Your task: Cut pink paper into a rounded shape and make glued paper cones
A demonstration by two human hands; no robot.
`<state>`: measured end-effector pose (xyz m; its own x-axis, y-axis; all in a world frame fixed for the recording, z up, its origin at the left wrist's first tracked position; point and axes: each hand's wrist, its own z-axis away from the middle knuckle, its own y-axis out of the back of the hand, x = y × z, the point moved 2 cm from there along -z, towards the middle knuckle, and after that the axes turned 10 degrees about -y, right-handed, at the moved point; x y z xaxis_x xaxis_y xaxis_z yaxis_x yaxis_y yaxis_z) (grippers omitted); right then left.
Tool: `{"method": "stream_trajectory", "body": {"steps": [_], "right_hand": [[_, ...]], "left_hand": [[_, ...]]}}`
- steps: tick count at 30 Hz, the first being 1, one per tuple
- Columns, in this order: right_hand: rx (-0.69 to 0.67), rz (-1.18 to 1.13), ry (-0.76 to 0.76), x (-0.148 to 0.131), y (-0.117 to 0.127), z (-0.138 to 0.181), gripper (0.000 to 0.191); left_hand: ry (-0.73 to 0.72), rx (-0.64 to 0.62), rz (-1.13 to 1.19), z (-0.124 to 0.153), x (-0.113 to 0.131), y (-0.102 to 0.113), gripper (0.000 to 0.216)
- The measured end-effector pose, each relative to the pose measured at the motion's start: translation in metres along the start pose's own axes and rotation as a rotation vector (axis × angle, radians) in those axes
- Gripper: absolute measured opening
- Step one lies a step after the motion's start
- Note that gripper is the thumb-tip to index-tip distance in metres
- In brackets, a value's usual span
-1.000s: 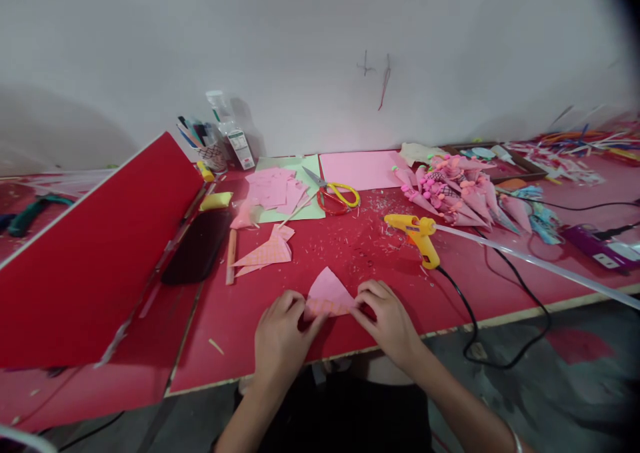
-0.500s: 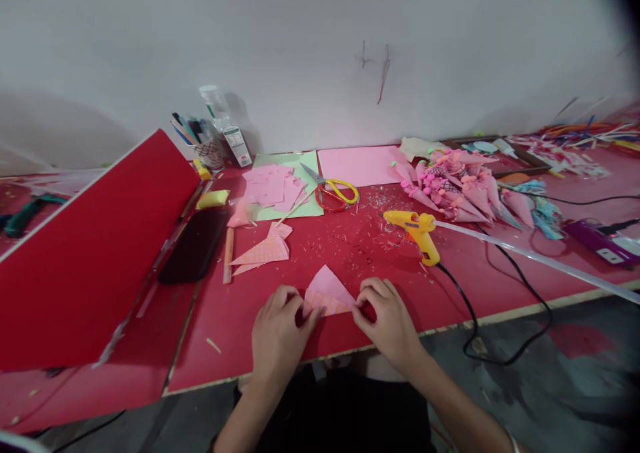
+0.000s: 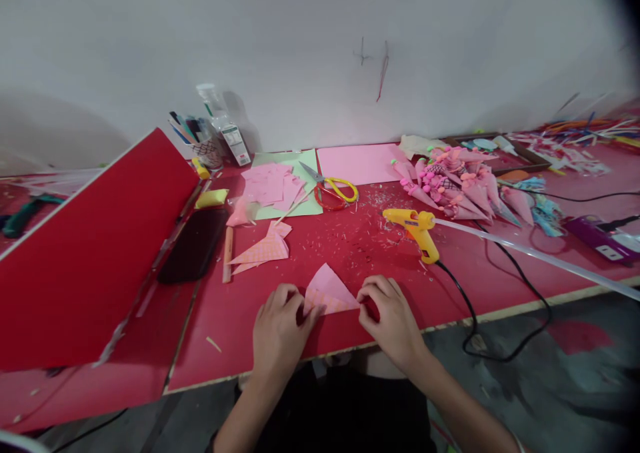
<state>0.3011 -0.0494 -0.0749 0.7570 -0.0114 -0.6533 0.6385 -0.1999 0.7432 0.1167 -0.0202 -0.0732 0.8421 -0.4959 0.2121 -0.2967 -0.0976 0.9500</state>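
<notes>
Between my hands, near the table's front edge, lies a pink paper piece (image 3: 327, 288) with its lower edge folded up, showing a yellow grid pattern. My left hand (image 3: 281, 330) pinches its left corner between thumb and fingers. At the pointed right corner, my right hand (image 3: 391, 320) has thumb and fingertips closed on the paper. Beyond my left hand rest patterned pink paper cutouts (image 3: 265, 252), beside a wooden stick (image 3: 228, 254). A yellow glue gun (image 3: 416, 230) with a long clear glue stick (image 3: 525, 253) lies to the right of my hands.
Scissors (image 3: 333, 188) lie partly on a green sheet (image 3: 313, 203) with pink paper squares (image 3: 270, 183). Several pink paper cones (image 3: 457, 185) are heaped at the back right. A dark phone (image 3: 193, 246) and a slanted red board (image 3: 100, 253) stand left. The glue gun's cord (image 3: 467, 313) hangs over the edge.
My right hand has shifted slightly right along the folded edge to the paper's pointed corner. My left hand keeps its pinch at the left corner.
</notes>
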Motion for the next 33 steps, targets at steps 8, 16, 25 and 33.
{"method": "stream_trajectory", "body": {"steps": [8,16,25,33], "right_hand": [[-0.013,-0.016,0.057,0.001,0.000,0.007,0.019],[-0.069,0.170,0.034,-0.010,-0.001,0.001,0.008],[-0.089,0.229,-0.003,-0.012,-0.003,-0.002,0.013],[-0.069,0.231,-0.014,-0.012,-0.004,-0.002,0.014]], "left_hand": [[0.003,0.000,0.036,0.000,0.002,0.003,0.029],[0.000,0.003,0.062,-0.002,0.005,0.003,0.031],[0.041,-0.064,0.028,-0.006,0.004,0.001,0.035],[0.037,-0.031,0.029,-0.003,0.004,0.001,0.040]]}}
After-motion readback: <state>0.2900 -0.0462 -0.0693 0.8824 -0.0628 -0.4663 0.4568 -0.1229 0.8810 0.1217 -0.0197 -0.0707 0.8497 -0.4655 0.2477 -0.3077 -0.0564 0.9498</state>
